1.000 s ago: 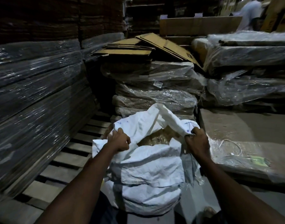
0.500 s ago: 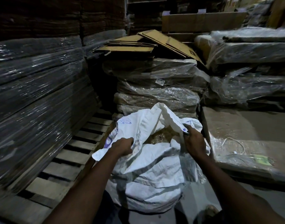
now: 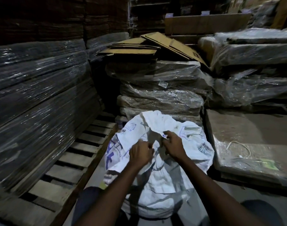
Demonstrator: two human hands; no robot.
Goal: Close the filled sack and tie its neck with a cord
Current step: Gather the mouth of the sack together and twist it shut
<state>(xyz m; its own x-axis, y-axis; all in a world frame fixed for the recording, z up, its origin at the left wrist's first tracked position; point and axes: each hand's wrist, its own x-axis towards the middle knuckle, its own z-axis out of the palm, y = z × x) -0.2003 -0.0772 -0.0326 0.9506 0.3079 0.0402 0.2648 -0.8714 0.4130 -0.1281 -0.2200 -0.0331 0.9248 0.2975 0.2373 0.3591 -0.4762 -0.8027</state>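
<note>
A filled white woven sack point(image 3: 162, 176) with blue print stands on the floor just in front of me. My left hand point(image 3: 140, 152) and my right hand point(image 3: 173, 145) are close together at its top, each gripping a fold of the sack's mouth fabric. The gathered cloth covers the opening, so the contents are hidden. A white cord point(image 3: 239, 146) lies loose on a plastic-wrapped stack to the right, apart from both hands.
A wooden pallet point(image 3: 77, 154) holds a tall shrink-wrapped cardboard stack point(image 3: 35, 101) on the left. Wrapped bundles point(image 3: 160, 97) topped with flattened boxes point(image 3: 149, 45) stand behind the sack. A low wrapped stack point(image 3: 253, 154) lies on the right.
Both hands have moved inward from the sack's two sides to its middle, pulling the mouth together. The brown contents seen earlier are now covered by cloth.
</note>
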